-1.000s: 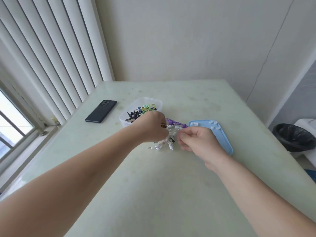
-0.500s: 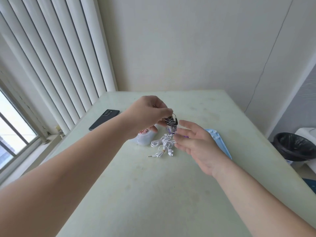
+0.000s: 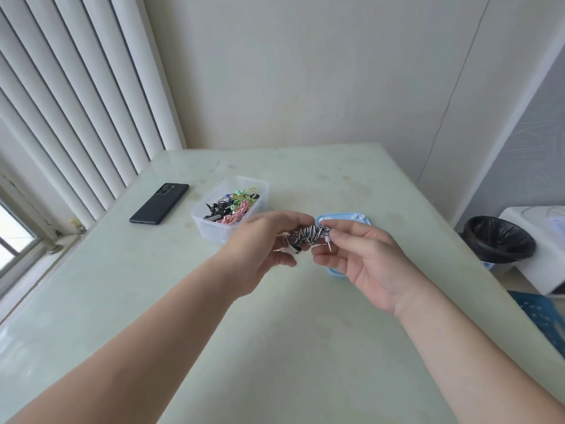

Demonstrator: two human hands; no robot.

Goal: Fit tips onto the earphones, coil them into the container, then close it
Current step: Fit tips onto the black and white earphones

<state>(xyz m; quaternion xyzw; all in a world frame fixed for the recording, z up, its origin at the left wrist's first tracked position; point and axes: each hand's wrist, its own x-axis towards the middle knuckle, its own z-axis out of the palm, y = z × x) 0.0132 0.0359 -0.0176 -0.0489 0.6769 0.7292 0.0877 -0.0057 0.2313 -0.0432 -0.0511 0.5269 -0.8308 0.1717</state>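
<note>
Clear container [image 3: 214, 229] of coiled earphones [image 3: 234, 205], blue lid [image 3: 345, 216] alongside

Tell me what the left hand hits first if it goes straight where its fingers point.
Probably the right hand, which pinches the far end of the striped earphone bundle the left hand grips. The blue lid lies beyond, lower; depth unclear.

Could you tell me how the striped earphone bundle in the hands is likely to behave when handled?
The striped earphone bundle is thin cord wound on itself, so probably floppy and apt to unravel. Fingertips of the left hand and right hand carry it, so likely light. Its plug sticks out and may snag.
</note>
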